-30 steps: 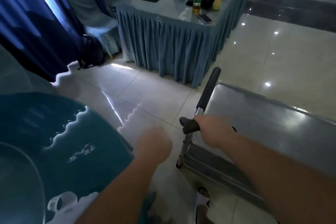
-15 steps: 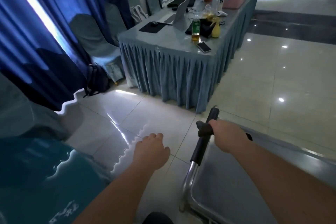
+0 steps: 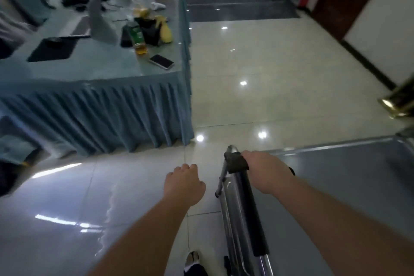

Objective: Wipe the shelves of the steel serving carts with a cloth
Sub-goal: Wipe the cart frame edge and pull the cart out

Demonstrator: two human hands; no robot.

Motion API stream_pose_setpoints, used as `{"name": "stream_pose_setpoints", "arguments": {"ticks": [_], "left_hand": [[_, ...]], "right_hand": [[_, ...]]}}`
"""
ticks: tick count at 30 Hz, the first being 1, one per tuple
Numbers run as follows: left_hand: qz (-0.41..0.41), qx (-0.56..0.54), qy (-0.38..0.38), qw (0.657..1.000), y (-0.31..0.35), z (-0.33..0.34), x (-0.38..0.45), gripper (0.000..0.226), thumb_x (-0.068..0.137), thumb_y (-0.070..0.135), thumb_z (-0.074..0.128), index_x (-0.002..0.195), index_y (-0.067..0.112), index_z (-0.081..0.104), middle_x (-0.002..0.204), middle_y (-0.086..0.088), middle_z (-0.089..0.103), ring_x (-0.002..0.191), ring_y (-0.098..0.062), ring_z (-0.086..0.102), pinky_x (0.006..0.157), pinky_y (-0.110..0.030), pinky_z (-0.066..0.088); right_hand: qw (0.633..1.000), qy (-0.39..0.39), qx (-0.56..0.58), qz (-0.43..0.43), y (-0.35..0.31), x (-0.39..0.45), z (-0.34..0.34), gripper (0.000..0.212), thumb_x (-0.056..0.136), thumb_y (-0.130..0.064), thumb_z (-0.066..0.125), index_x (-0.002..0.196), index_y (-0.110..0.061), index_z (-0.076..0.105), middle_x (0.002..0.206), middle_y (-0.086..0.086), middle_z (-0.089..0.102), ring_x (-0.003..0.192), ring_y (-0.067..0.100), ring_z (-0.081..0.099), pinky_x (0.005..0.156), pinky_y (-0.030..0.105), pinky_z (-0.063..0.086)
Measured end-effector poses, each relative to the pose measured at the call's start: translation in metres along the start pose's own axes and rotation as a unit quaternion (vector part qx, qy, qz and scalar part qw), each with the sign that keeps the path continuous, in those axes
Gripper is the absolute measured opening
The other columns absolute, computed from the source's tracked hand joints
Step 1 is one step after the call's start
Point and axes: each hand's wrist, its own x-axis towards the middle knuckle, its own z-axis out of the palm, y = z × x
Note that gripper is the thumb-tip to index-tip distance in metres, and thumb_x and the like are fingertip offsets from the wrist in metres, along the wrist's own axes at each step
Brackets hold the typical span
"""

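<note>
The right hand (image 3: pixel 265 171) is curling its fingers around the end of the black handle (image 3: pixel 246 206) of the steel cart (image 3: pixel 349 186). A dark cloth (image 3: pixel 237 162) is sitting wrapped over that end of the handle, and the right hand is holding it there too. The left hand (image 3: pixel 184 182) is hanging in the air just beside the cart, over the shiny floor (image 3: pixel 268 63). Its fingers are bending loosely and it is holding nothing.

The cart's top shelf (image 3: pixel 331 197) is lying flat and bare to the right of the handle. The lower shelves are hiding under it, so I cannot tell how they look.

It seems the person is moving or steadying the cart by its handle, getting it into place. No wiping is happening right now, because the cloth is up on the handle and not on a shelf.

For the next move, I think the hand is going to need to lift the cloth off the handle, lay it flat on the top shelf and rub it back and forth. The empty left hand could be holding the cart so it is not rolling away.

A worktop (image 3: pixel 96 67) with a blue skirt is standing well apart on the left, with a phone (image 3: pixel 161 61) and a bottle (image 3: pixel 137 38) on it
</note>
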Motion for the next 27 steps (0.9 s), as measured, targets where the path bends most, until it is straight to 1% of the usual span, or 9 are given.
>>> {"name": "stream_pose_setpoints", "arguments": {"ticks": [2, 6, 10, 12, 15, 18, 21, 23, 27], "left_hand": [[0.033, 0.012, 0.001, 0.999, 0.009, -0.008, 0.017, 0.049, 0.101, 0.041, 0.046, 0.146, 0.022, 0.048, 0.138, -0.003, 0.057, 0.125, -0.026, 0.054, 0.104, -0.043, 0.046], [0.086, 0.038, -0.004, 0.996, 0.030, -0.016, 0.033, 0.051, 0.101, 0.043, 0.047, 0.147, 0.022, 0.047, 0.138, -0.002, 0.057, 0.124, -0.025, 0.055, 0.105, -0.042, 0.045], [0.108, 0.040, 0.004, 0.993, 0.046, -0.026, 0.035, 0.055, 0.101, 0.047, 0.047, 0.151, 0.024, 0.046, 0.143, -0.001, 0.056, 0.129, -0.024, 0.053, 0.108, -0.043, 0.044], [0.111, 0.020, 0.006, 0.994, 0.047, -0.033, 0.032, 0.058, 0.101, 0.048, 0.049, 0.154, 0.026, 0.043, 0.149, 0.000, 0.053, 0.133, -0.024, 0.052, 0.110, -0.043, 0.044], [0.125, 0.011, 0.022, 0.992, 0.043, -0.046, 0.034, 0.059, 0.101, 0.050, 0.049, 0.155, 0.028, 0.043, 0.153, 0.001, 0.051, 0.135, -0.023, 0.052, 0.110, -0.042, 0.046], [0.129, 0.027, 0.026, 0.991, 0.029, -0.059, 0.046, 0.058, 0.101, 0.049, 0.048, 0.155, 0.028, 0.043, 0.152, 0.000, 0.051, 0.135, -0.023, 0.051, 0.109, -0.043, 0.046], [0.136, 0.047, 0.026, 0.989, 0.008, -0.069, 0.075, 0.055, 0.101, 0.047, 0.047, 0.152, 0.027, 0.045, 0.149, 0.000, 0.054, 0.132, -0.024, 0.053, 0.106, -0.042, 0.045], [0.145, 0.053, 0.022, 0.988, -0.007, -0.078, 0.105, 0.053, 0.102, 0.046, 0.046, 0.151, 0.026, 0.046, 0.147, 0.000, 0.054, 0.131, -0.023, 0.053, 0.107, -0.043, 0.045], [0.185, 0.069, 0.012, 0.980, -0.043, -0.105, 0.177, 0.051, 0.102, 0.045, 0.045, 0.148, 0.025, 0.047, 0.145, 0.000, 0.054, 0.128, -0.023, 0.053, 0.107, -0.043, 0.044]], "right_hand": [[0.999, 0.008, 0.018, 0.035, 0.003, -0.004, -0.004, 0.041, 0.094, -0.004, 0.053, 0.131, -0.022, 0.054, 0.105, 0.000, 0.062, 0.091, 0.021, 0.064, 0.076, 0.035, 0.053], [0.992, 0.024, 0.053, 0.112, 0.021, -0.019, -0.005, 0.042, 0.095, -0.004, 0.051, 0.132, -0.026, 0.053, 0.104, 0.000, 0.066, 0.089, 0.020, 0.067, 0.079, 0.039, 0.058], [0.984, 0.045, 0.079, 0.150, 0.043, -0.028, 0.001, 0.047, 0.094, -0.006, 0.056, 0.136, -0.028, 0.052, 0.101, -0.003, 0.061, 0.089, 0.018, 0.064, 0.081, 0.036, 0.056], [0.980, 0.062, 0.099, 0.158, 0.047, -0.025, 0.003, 0.043, 0.094, -0.009, 0.057, 0.133, -0.026, 0.054, 0.100, -0.003, 0.062, 0.090, 0.018, 0.064, 0.082, 0.037, 0.057], [0.975, 0.070, 0.132, 0.167, 0.042, -0.014, 0.007, 0.030, 0.095, -0.010, 0.057, 0.122, -0.023, 0.057, 0.098, -0.001, 0.064, 0.089, 0.020, 0.066, 0.084, 0.043, 0.059], [0.978, 0.061, 0.122, 0.160, 0.032, 0.008, 0.005, 0.022, 0.096, -0.009, 0.056, 0.116, -0.020, 0.055, 0.090, -0.002, 0.060, 0.084, 0.019, 0.064, 0.080, 0.039, 0.057], [0.981, 0.061, 0.100, 0.156, 0.019, 0.041, -0.002, 0.024, 0.096, -0.006, 0.055, 0.116, -0.019, 0.053, 0.093, -0.002, 0.058, 0.084, 0.018, 0.061, 0.072, 0.033, 0.049], [0.982, 0.058, 0.083, 0.160, 0.010, 0.069, -0.006, 0.026, 0.096, -0.005, 0.055, 0.117, -0.019, 0.053, 0.095, -0.001, 0.058, 0.084, 0.018, 0.060, 0.071, 0.031, 0.044], [0.978, 0.062, 0.063, 0.188, -0.012, 0.142, -0.013, 0.026, 0.097, -0.008, 0.056, 0.120, -0.018, 0.054, 0.095, -0.003, 0.058, 0.083, 0.016, 0.060, 0.071, 0.029, 0.045]]}}
